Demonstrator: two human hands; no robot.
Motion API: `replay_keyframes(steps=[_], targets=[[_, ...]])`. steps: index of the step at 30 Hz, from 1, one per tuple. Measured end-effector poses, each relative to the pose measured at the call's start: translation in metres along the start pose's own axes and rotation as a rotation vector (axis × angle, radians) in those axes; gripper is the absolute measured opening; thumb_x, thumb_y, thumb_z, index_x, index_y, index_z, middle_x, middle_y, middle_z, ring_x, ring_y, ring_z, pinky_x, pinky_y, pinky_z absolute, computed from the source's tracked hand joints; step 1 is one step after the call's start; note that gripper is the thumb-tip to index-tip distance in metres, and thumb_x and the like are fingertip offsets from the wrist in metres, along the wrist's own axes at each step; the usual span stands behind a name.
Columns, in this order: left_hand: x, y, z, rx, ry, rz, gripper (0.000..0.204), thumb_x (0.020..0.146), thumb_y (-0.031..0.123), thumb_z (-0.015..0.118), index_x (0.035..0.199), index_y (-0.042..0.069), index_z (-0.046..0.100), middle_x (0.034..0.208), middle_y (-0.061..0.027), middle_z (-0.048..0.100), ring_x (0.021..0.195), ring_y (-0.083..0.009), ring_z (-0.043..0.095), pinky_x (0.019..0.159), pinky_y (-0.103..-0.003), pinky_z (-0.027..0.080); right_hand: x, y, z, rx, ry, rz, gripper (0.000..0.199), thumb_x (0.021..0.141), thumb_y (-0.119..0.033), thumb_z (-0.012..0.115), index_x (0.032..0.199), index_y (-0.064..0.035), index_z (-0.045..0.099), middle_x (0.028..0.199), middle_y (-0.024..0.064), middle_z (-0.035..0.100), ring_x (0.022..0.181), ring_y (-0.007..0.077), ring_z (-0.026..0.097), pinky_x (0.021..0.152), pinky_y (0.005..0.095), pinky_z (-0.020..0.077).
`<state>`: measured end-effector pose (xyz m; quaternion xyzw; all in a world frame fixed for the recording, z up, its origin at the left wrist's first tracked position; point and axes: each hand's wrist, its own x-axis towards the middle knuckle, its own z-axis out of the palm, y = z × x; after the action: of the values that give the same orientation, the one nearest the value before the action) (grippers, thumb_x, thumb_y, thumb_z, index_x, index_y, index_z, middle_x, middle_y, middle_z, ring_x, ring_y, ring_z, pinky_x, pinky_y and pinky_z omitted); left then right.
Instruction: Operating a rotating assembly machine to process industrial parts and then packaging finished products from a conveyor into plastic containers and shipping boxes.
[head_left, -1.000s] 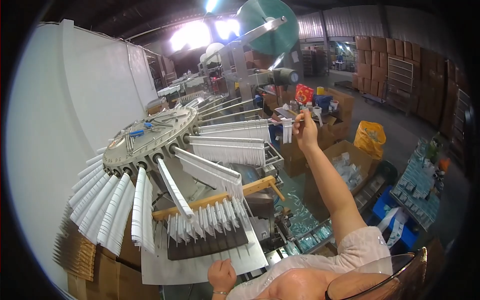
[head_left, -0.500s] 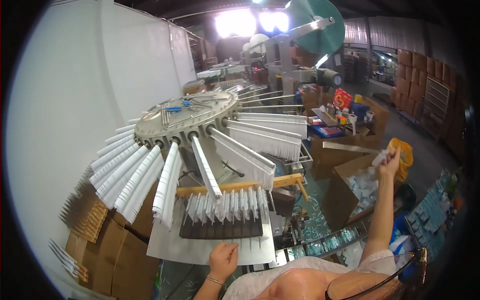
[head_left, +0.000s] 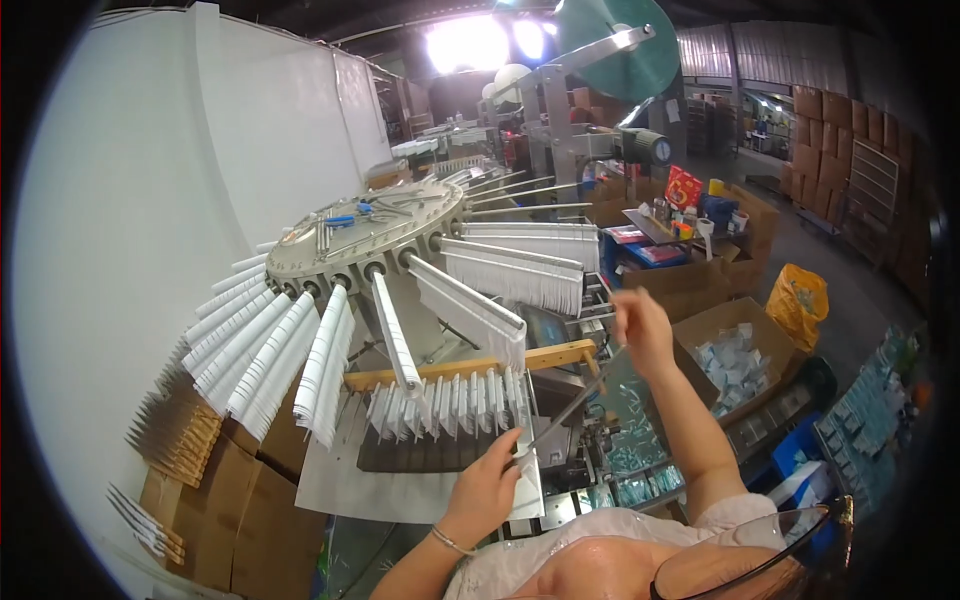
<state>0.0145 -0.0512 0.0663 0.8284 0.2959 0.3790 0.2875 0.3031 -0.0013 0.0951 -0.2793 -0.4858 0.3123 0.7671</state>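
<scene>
My right hand [head_left: 640, 330] is raised in front of the machine, shut on the upper end of a thin metal rod [head_left: 565, 410]. The rod slants down to the left, where the fingers of my left hand [head_left: 488, 488] close on its lower tip. Just beyond my left hand a row of white plastic pieces [head_left: 450, 405] stands on a grey tray [head_left: 400, 490] under a wooden bar [head_left: 560, 355]. Above it a round carousel hub [head_left: 365, 230] fans out several rods loaded with white plastic pieces [head_left: 275, 350].
A white wall panel [head_left: 150, 200] stands on the left, with cardboard boxes [head_left: 240, 500] below it. To the right are an open box of clear packets [head_left: 735, 360], a yellow bag [head_left: 797, 300] and blue crates [head_left: 860, 440]. A green disc [head_left: 620, 45] hangs overhead.
My right hand came down from a far carousel arm, swung out to the right, then moved back to the middle with the rod. My left hand lifted off the tray to the rod's tip.
</scene>
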Motion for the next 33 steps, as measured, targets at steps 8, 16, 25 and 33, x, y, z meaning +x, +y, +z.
replay_keyframes(steps=[8, 16, 25, 33], targets=[[-0.026, -0.016, -0.001, -0.194, 0.079, -0.091, 0.041, 0.074, -0.002, 0.052, 0.114, 0.001, 0.046, 0.068, -0.0093, 0.050, 0.058, -0.0177, 0.052, 0.056, -0.026, 0.043, 0.088, 0.037, -0.004, -0.368, 0.185, -0.097, 0.019, 0.078, -0.015, 0.060, 0.089, 0.0007, 0.062, 0.062, -0.0009, 0.055, 0.050, 0.0041, 0.046, 0.045, 0.0181, 0.0351], [-0.031, -0.017, 0.000, -0.182, 0.048, -0.124, 0.041, 0.073, -0.003, 0.053, 0.114, 0.001, 0.046, 0.068, -0.0083, 0.049, 0.057, -0.0159, 0.051, 0.054, -0.025, 0.043, 0.086, 0.038, -0.006, -0.424, 0.231, -0.128, 0.018, 0.076, -0.016, 0.062, 0.083, 0.0012, 0.063, 0.062, -0.0028, 0.055, 0.051, 0.0025, 0.045, 0.045, 0.0176, 0.0341], [-0.026, -0.015, 0.005, -0.228, -0.007, -0.084, 0.042, 0.076, -0.005, 0.050, 0.117, 0.001, 0.042, 0.071, -0.0051, 0.049, 0.058, -0.0102, 0.050, 0.053, -0.021, 0.042, 0.067, 0.027, -0.026, -0.472, 0.260, -0.163, 0.015, 0.078, -0.016, 0.060, 0.075, -0.0015, 0.062, 0.057, -0.0067, 0.049, 0.049, 0.0006, 0.038, 0.044, 0.0174, 0.0279], [-0.010, -0.001, 0.012, -0.224, 0.038, -0.045, 0.042, 0.074, -0.003, 0.052, 0.115, 0.001, 0.045, 0.067, -0.0074, 0.050, 0.057, -0.0143, 0.052, 0.054, -0.025, 0.043, 0.054, -0.001, -0.023, -0.329, 0.260, -0.096, 0.016, 0.079, -0.014, 0.056, 0.071, -0.0003, 0.057, 0.053, -0.0028, 0.046, 0.047, 0.0035, 0.038, 0.043, 0.0194, 0.0288]])
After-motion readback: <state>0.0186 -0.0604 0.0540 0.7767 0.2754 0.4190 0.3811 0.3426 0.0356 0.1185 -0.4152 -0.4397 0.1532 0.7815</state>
